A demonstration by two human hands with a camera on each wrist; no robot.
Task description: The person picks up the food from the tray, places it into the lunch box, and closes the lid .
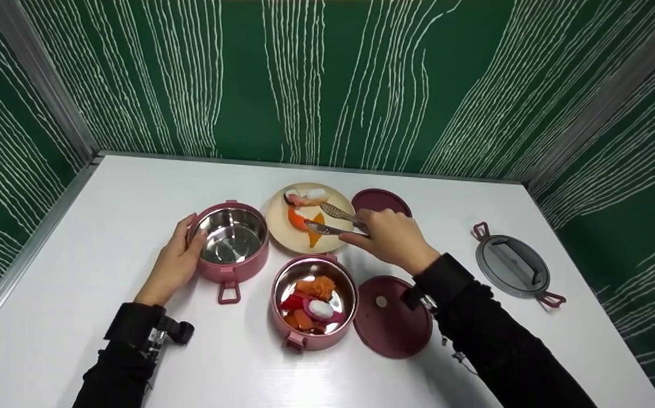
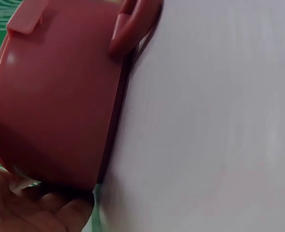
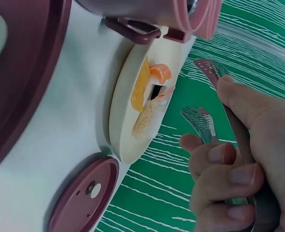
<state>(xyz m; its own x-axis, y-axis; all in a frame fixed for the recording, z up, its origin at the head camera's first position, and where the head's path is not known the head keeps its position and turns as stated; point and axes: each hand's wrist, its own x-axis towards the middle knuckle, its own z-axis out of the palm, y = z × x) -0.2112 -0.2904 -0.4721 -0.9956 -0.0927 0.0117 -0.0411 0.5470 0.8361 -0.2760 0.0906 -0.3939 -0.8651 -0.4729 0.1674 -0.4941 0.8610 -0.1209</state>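
My left hand (image 1: 177, 260) grips the left side of a pink steel-lined pot (image 1: 234, 235), thumb over the rim and fingers around the outer wall. In the left wrist view the pot's wall (image 2: 60, 96) stands on the table. My right hand (image 1: 392, 238) holds metal tongs (image 1: 333, 229), their perforated tips parted with nothing between them. They hang over a cream plate (image 1: 279, 232) bearing pieces of toy food, among them an orange shrimp-like piece (image 1: 297, 220) and a yellow-orange piece (image 1: 316, 229). A second pink pot (image 1: 282, 334) holds several food pieces, including orange shreds (image 1: 323, 288) and a white oval piece (image 1: 320, 309).
A dark red lid (image 1: 392, 328) lies right of the second pot, and another lid (image 1: 381, 201) sits behind my right hand. Far right lies a grey lid with a handle and side clips (image 1: 513, 266). Green walls with white lines (image 1: 361, 85) border the white table (image 1: 237, 362).
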